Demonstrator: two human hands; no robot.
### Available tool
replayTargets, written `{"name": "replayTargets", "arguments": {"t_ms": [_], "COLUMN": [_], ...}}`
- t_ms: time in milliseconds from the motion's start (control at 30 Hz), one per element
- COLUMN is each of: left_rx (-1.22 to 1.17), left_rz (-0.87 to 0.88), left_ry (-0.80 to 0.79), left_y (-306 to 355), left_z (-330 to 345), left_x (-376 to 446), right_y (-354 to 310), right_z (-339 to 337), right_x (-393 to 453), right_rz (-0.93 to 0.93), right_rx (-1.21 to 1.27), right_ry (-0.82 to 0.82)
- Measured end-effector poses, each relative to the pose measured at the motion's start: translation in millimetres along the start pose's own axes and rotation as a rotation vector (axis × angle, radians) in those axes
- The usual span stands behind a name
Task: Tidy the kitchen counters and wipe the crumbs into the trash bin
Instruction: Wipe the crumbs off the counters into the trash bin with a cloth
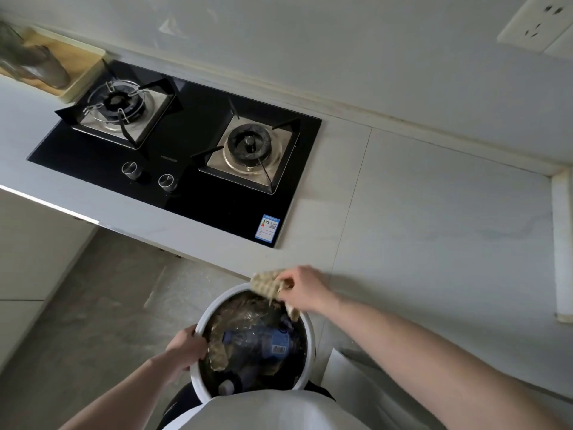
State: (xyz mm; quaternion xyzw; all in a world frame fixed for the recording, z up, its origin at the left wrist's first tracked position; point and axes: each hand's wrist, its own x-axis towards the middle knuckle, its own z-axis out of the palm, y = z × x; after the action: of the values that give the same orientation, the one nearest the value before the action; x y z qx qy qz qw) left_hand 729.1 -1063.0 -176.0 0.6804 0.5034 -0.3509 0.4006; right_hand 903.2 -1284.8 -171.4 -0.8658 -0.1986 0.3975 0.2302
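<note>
While held up against the body just below the desk (434, 228) edge: white trash bin (305, 342), rim gripped by left hand (186, 346), fingers curled over its near-left side. Inside, a blue-labelled plastic bottle (266, 339) among crumpled wrappers. Right hand (302, 287) pinching a beige waffle-textured cloth (266, 283) at the desk's front edge, directly above the bin's far rim. Farther left, set into the desk, a black two-burner gas hob (192, 144).

I see the trash bin's (305, 321) near rim hidden behind my shirt (273, 411); blurred objects on the cutting board (79, 62) run off the left edge.
</note>
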Motion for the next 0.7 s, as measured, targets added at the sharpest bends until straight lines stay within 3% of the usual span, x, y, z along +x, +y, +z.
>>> {"name": "replayTargets", "arguments": {"t_ms": [67, 167, 267, 400, 500, 567, 633, 700], "left_rx": [-0.016, -0.022, -0.037, -0.049, -0.051, -0.074, -0.086, -0.091], "left_rz": [0.01, 0.02, 0.031, 0.038, 0.032, 0.022, 0.023, 0.025], "left_ry": [-0.015, -0.026, -0.029, -0.042, -0.046, -0.046, -0.041, -0.036], "left_y": [-0.9, -3.1, -3.3, -3.5, -5.9, -7.2, -8.2, -8.8], "left_z": [-0.9, -1.9, -2.5, -2.6, -2.7, -2.8, -2.5, -1.9], "left_x": [-2.0, -3.5, -4.9, -6.4, -4.3, -3.3, -2.5, -1.8], "right_y": [-16.3, -23.0, -17.5, 10.4, 34.8, 57.2, 79.3, 92.5], "right_z": [23.9, 29.1, -1.3, -66.3, -114.1, -137.7, -145.9, -137.9], "right_x": [-11.1, -24.1, -31.5, -29.2, -12.1, 5.4, 20.8, 31.2], "right_rz": [-0.011, -0.038, -0.064, -0.024, 0.085, 0.187, 0.299, 0.406], "right_rx": [0.006, 0.092, 0.254, 0.366, 0.269, 0.13, 0.075, 0.008], "right_ry": [-0.191, -0.181, -0.019, 0.368, 0.65, 0.731, 0.646, 0.424]}}
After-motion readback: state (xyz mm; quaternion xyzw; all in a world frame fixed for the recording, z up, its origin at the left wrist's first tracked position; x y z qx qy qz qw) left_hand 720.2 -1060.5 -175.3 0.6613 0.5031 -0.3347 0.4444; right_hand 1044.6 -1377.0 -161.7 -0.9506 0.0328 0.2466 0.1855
